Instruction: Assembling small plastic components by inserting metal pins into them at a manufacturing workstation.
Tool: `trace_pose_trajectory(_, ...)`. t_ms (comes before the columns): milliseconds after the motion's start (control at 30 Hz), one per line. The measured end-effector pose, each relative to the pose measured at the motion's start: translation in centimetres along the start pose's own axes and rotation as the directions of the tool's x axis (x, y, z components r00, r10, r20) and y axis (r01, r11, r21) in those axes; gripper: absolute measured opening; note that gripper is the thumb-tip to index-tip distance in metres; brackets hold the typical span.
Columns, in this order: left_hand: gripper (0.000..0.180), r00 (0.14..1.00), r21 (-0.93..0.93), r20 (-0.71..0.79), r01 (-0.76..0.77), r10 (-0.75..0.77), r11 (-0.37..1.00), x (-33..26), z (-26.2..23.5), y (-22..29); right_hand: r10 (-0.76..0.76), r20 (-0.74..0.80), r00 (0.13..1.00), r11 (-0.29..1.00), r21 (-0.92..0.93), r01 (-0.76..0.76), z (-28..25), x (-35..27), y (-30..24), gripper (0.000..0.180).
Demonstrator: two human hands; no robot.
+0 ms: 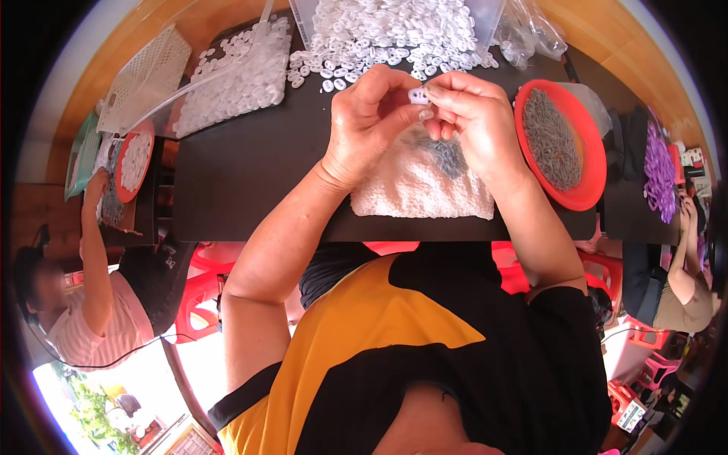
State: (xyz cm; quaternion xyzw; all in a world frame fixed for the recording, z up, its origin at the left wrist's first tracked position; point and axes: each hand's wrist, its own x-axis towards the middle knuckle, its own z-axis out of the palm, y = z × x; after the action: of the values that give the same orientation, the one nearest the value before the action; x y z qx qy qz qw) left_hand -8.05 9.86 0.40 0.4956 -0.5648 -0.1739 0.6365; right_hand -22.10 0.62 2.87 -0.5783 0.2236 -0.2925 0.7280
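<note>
Over the near half of the dark table, both my hands meet at a small white oval plastic piece (418, 95) with dark holes. My left hand (362, 114) pinches it from the left between thumb and fingers. From the other side, the fingertips of my right hand (479, 114) close on the same piece; whether they also hold a thin cord is too small to tell. Under my hands lies a pale pink towel (413, 193), with a small heap of grey cord pieces (449, 158) on it, partly hidden by my right hand.
Similar white pieces (394, 30) spill from a clear bin ahead. A clear bag of white pieces (243, 83) lies left of it. To the right stands a red bowl (588, 189) of grey cords (552, 140). Other people (98, 307) work at both sides; purple cords (660, 174) lie far right.
</note>
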Motion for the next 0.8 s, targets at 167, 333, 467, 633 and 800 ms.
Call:
trace_pose_trajectory(167, 0.02, 1.0, 0.04, 0.018, 0.017, -0.018, 0.999, -0.1, -0.2, 1.0, 0.009, 0.009, 1.0, 1.0, -0.022, -0.009, 0.5, -0.3, -0.2, 0.017)
trace_pose_trajectory(333, 0.02, 0.983, 0.166, 0.031, -0.183, 0.181, 0.969, -0.2, -0.5, 0.4, 0.025, 0.034, 0.999, 0.999, -0.036, -0.024, 0.7, -0.6, -0.3, 0.017)
trace_pose_trajectory(467, 0.019, 0.989, 0.107, 0.03, -0.149, 0.147, 0.983, -0.4, -0.6, 0.6, 0.022, 0.044, 0.999, 0.998, -0.055, -0.02, 1.0, -0.6, -0.1, 0.016)
trace_pose_trajectory(633, 0.019, 0.995, 0.082, 0.036, -0.094, 0.092, 0.992, -0.3, -0.7, 0.4, 0.061, 0.052, 0.997, 0.997, -0.041, -0.059, 0.7, -0.4, 0.3, 0.017)
trace_pose_trajectory(800, 0.017, 0.998, 0.06, 0.03, -0.054, 0.052, 0.997, -0.4, -0.6, -0.6, 0.022, 0.024, 0.999, 0.996, -0.087, -0.02, 0.9, -0.5, -0.1, 0.016)
